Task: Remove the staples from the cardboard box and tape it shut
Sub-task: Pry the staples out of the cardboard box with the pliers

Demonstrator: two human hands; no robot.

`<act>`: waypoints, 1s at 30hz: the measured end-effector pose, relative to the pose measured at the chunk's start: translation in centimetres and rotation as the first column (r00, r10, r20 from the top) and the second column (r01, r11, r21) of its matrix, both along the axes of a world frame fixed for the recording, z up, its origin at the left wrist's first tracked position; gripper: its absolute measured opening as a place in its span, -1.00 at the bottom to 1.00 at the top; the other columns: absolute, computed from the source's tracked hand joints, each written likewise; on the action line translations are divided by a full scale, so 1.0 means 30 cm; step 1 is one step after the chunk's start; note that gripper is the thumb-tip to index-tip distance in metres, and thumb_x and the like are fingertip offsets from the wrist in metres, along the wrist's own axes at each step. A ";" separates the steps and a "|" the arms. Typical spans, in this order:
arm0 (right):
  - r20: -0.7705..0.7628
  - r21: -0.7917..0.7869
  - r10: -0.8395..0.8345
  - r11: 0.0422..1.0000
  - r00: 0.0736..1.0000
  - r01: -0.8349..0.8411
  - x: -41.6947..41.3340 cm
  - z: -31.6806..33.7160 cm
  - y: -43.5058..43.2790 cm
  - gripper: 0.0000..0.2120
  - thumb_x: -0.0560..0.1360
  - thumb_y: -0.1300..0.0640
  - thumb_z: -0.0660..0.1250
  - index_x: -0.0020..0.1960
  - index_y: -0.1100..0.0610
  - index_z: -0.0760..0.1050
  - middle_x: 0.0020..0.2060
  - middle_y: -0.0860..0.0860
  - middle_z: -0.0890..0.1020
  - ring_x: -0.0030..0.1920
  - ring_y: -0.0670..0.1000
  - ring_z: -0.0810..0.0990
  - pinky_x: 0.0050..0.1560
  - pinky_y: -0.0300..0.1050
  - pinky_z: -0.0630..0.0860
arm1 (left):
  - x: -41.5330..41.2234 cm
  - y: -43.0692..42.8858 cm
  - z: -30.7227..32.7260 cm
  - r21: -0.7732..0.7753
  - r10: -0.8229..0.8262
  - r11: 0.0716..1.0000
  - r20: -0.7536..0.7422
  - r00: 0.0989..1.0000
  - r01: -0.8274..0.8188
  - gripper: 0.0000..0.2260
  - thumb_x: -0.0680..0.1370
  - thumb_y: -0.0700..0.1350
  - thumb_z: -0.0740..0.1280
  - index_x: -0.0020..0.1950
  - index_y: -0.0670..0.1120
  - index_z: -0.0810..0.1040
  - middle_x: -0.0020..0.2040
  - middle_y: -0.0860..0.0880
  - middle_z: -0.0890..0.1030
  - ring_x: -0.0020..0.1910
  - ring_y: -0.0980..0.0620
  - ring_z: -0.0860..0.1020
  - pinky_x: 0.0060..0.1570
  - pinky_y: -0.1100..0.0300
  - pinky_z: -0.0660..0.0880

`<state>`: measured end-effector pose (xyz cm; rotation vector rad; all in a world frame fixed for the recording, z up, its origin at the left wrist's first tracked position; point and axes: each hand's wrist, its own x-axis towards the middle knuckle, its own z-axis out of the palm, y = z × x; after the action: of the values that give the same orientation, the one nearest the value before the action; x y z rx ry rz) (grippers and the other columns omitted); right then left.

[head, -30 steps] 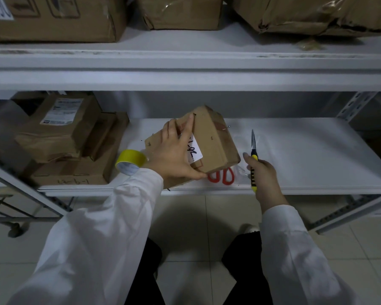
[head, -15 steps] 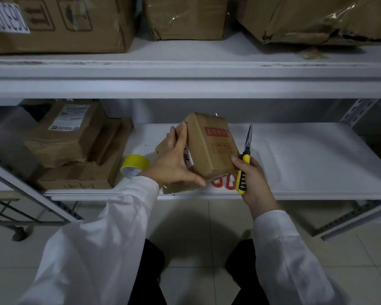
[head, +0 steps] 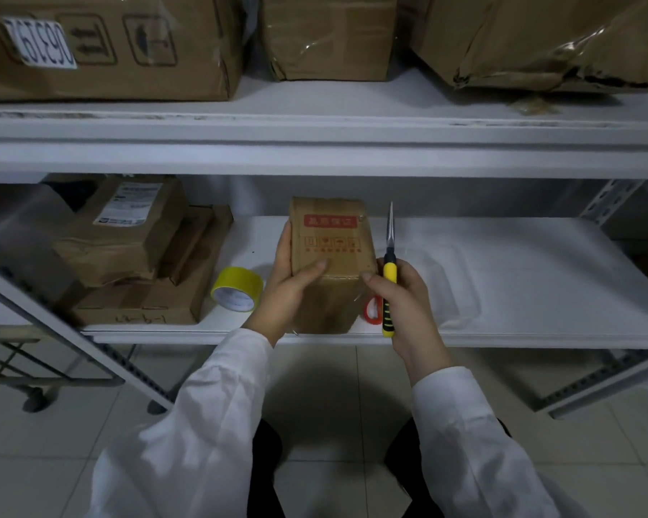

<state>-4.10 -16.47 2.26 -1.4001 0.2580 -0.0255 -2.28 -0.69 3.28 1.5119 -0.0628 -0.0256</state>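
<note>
1. Head view: small brown cardboard box with red label [head: 332, 252] is upright at the front edge of the white metal shelf [head: 520, 286], mid-frame.
2. Left hand [head: 289, 289] grips the box, thumb across its front, fingers round its 9 o'clock side.
3. Right hand [head: 404, 300], at the box's 3 o'clock, has its fingers wrapped round yellow-and-black-handled pointed pliers [head: 389, 269], tip towards 12, one fingertip touching the box.
4. Yellow tape roll [head: 237, 289] lies at the box's 8 o'clock; red-handled scissors [head: 372, 312] at 5, mostly hidden.

Brown parcels [head: 128, 248] lay stacked at the left of the lower shelf [head: 558, 293]; three big cartons [head: 109, 46] sat on the upper shelf [head: 352, 99].
</note>
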 end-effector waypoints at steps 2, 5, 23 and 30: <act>-0.030 -0.016 0.016 1.000 0.999 -0.017 0.007 -0.001 0.006 -0.74 0.42 0.09 0.43 0.09 0.03 0.52 -0.01 0.01 0.64 0.07 0.07 0.59 0.16 0.08 0.50 | 0.001 0.027 -0.015 -0.057 0.041 0.997 -0.048 0.998 -0.043 -0.43 0.54 -0.28 0.25 0.46 0.09 0.14 0.16 0.15 0.50 0.16 0.19 0.51 0.02 0.39 0.49; -0.099 0.030 0.038 0.999 0.994 -0.035 0.005 -0.007 0.012 -0.73 0.39 0.05 0.44 0.08 -0.01 0.54 -0.01 0.00 0.63 0.10 0.12 0.56 0.14 0.13 0.50 | -0.006 0.048 -0.030 -0.050 0.076 0.995 -0.094 0.993 -0.081 -0.43 0.55 -0.22 0.26 0.49 0.09 0.13 0.29 0.03 0.46 0.29 -0.01 0.44 0.24 0.14 0.42; -0.337 0.000 0.204 0.976 0.919 -0.217 -0.084 -0.034 -0.120 -0.81 0.44 0.10 0.39 0.02 0.00 0.46 0.01 0.07 0.58 0.11 0.12 0.55 -0.01 0.01 0.46 | -0.038 -0.021 -0.006 0.881 0.106 0.302 0.349 0.931 -0.364 -0.36 0.46 0.31 -0.07 0.34 -0.01 0.43 0.34 -0.07 0.44 0.31 -0.18 0.36 0.25 -0.07 0.31; -0.372 -0.057 0.228 0.962 0.900 -0.267 -0.108 -0.033 -0.130 -0.67 0.43 0.10 0.40 0.15 0.03 0.41 0.03 0.07 0.56 0.09 0.10 0.55 0.07 0.05 0.46 | -0.038 -0.058 -0.030 0.872 0.157 0.300 0.354 0.922 -0.386 -0.33 0.45 0.31 -0.10 0.36 -0.02 0.43 0.37 -0.11 0.42 0.38 -0.26 0.26 0.36 -0.22 0.17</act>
<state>-7.34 -20.37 1.26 -1.5313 0.3864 0.4411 -3.41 -2.43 2.38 2.7135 0.0749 0.4703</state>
